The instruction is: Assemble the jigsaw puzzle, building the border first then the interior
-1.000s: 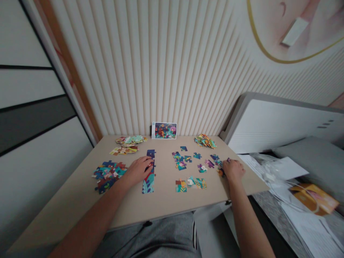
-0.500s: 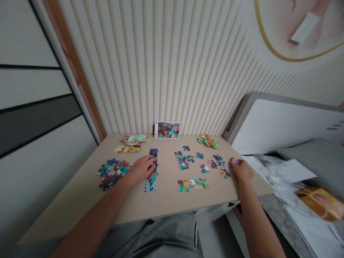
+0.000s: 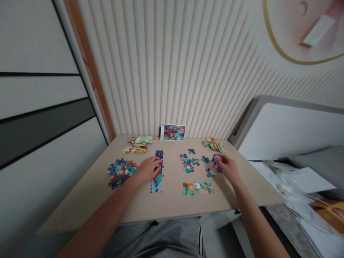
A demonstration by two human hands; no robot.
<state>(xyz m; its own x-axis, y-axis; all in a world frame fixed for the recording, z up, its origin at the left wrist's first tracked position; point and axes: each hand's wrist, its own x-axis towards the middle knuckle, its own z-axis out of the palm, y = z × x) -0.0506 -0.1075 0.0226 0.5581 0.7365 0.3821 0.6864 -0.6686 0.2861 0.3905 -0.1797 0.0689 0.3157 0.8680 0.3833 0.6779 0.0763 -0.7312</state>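
My right hand pinches a purple puzzle piece above the loose pieces on the right of the table. Under it lies another purple piece, partly covered by the fingers. My left hand rests with fingers stretched out on a tall strip of joined puzzle pieces, hiding its middle. Between the hands lie a joined cluster, a loose blue piece, a piece with white and purple, and a joined teal section beside a smaller brown-and-teal one.
A mixed heap of pieces lies left of my left forearm. Further piles sit at the back left and back right. A picture card leans against the ribbed wall. Papers and a plastic bag lie beyond the table's right edge.
My right hand has moved left from the table's right edge, carrying the purple puzzle piece over the loose pieces. My left hand stays on the strip. The view has shifted slightly.
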